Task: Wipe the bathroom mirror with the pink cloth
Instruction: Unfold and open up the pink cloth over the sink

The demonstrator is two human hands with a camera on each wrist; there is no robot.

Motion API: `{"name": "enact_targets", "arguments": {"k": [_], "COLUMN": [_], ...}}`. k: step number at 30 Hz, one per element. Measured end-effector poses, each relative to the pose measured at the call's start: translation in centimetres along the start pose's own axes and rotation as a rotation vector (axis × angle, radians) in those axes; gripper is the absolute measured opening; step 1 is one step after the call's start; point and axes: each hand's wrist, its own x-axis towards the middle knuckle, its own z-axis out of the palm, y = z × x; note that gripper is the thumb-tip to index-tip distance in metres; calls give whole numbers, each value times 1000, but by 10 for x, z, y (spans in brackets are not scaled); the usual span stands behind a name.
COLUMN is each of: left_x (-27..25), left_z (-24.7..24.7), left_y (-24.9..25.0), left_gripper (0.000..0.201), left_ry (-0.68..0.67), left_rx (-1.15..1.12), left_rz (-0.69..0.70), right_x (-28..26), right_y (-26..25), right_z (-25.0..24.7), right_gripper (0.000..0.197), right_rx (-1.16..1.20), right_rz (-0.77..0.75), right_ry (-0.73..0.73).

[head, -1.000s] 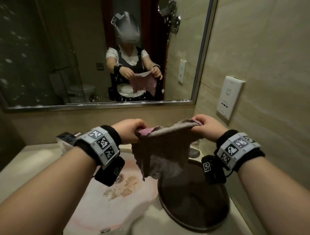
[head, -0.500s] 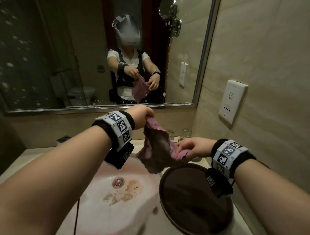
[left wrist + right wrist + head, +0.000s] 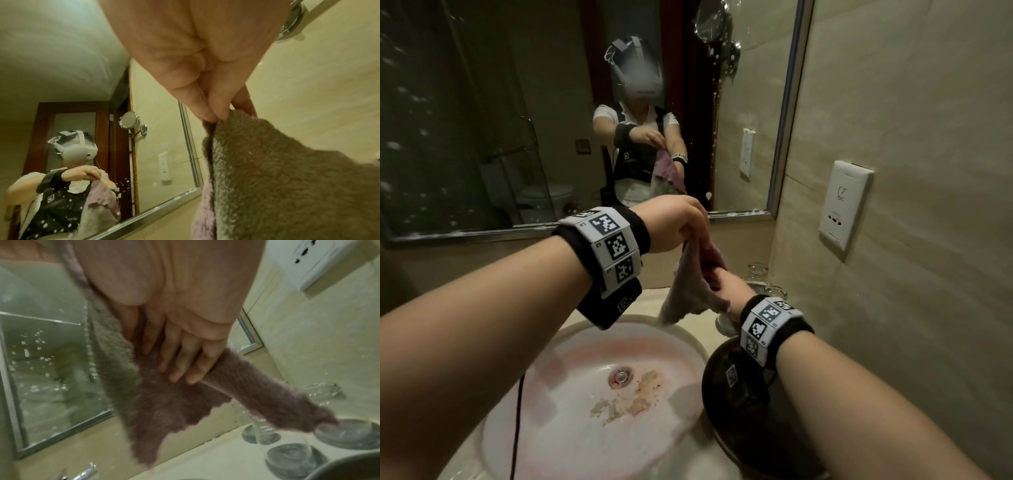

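The pink cloth [image 3: 690,287] hangs over the sink from my left hand [image 3: 681,226], which pinches its top corner between thumb and fingertips [image 3: 216,116]. The cloth [image 3: 287,178] fills the lower right of the left wrist view. My right hand [image 3: 726,286] is lower and to the right, with straight fingers [image 3: 180,363] lying flat against the hanging cloth [image 3: 185,402]. The mirror [image 3: 482,120] spans the back wall in a metal frame and is dotted with white foam spots, mostly on its left side. Both hands are below the mirror's bottom edge.
A white basin [image 3: 585,394] with brownish stains lies below my arms. A dark round dish [image 3: 739,411] sits right of it. Upturned glasses [image 3: 756,270] stand near the tiled right wall, which carries a socket plate [image 3: 846,202]. A tap [image 3: 88,470] shows low down.
The cloth was stretched level between both fists. My left hand rose with one corner and my right hand dropped, so the cloth now hangs from the left with the right fingers flat on it.
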Motion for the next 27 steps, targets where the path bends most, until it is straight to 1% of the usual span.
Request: {"name": "enact_targets", "arguments": {"k": [2, 3, 4, 6, 7, 8, 9, 10, 12, 13, 14, 15, 16, 18, 20, 21, 22, 23, 25, 26, 27], "left_x": [-3, -4, -6, -9, -11, -13, -14, -15, -15, -15, -14, -12, -10, -8, -12, -14, -17, -18, -20, -20, -21], "left_z": [-1, -1, -2, -4, -5, -7, -9, -10, -12, -14, -14, -14, -14, -12, -11, -10, -11, -13, -21, -25, -29], "left_y": [-1, -2, -3, -5, -6, -7, -8, -7, -4, -3, -3, -4, -7, -17, -26, -29, -31, -33, -34, -35, -35], "left_gripper": [22, 20, 18, 16, 17, 17, 17, 18, 17, 22, 30, 36, 40, 36, 26, 23, 22, 22, 25, 27, 28], "left_ry": [28, 47, 64, 113, 141, 160, 175, 192, 240, 259, 248, 207, 142, 25, -19, -19, -9, 8, 39, 42, 39], "left_rx": [-14, -29, -49, -117, -155, -189, -212, -227, -197, -137, -49, 61, 174, 348, 406, 401, 381, 357, 313, 297, 289], "left_rz": [7, 11, 10, -9, -35, -70, -103, -128, -119, -94, -79, -84, -123, -251, -354, -376, -380, -373, -352, -341, -329], "right_x": [4, 7, 13, 17, 16, 18, 18, 20, 19, 18, 20, 18, 21, 18, 16, 12, 9, 8, 7, 6, 7], "right_y": [-1, -1, 3, 7, 8, 10, 11, 13, 9, 6, 4, -1, -2, -8, -14, -19, -23, -26, -30, -30, -30], "right_z": [4, 6, 9, 8, 5, 2, -1, -4, -5, -4, -1, 0, 1, -4, -11, -15, -18, -22, -27, -30, -33], "right_gripper": [40, 45, 58, 92, 101, 106, 106, 100, 71, 56, 41, 23, 13, 19, 14, 11, 11, 15, 17, 17, 18], "right_rx": [112, 116, 92, 7, 0, 48, 141, 252, 402, 409, 412, 404, 414, 409, 389, 352, 336, 334, 380, 337, 225], "right_rz": [29, 44, 66, 113, 111, 76, 34, -38, -152, -179, -208, -212, -229, -247, -255, -263, -275, -268, -217, -206, -218], "right_ry": [42, 71, 98, 133, 126, 110, 84, 64, 35, 47, 49, 40, 29, 44, 67, 51, 22, -27, -150, -175, -166]}}
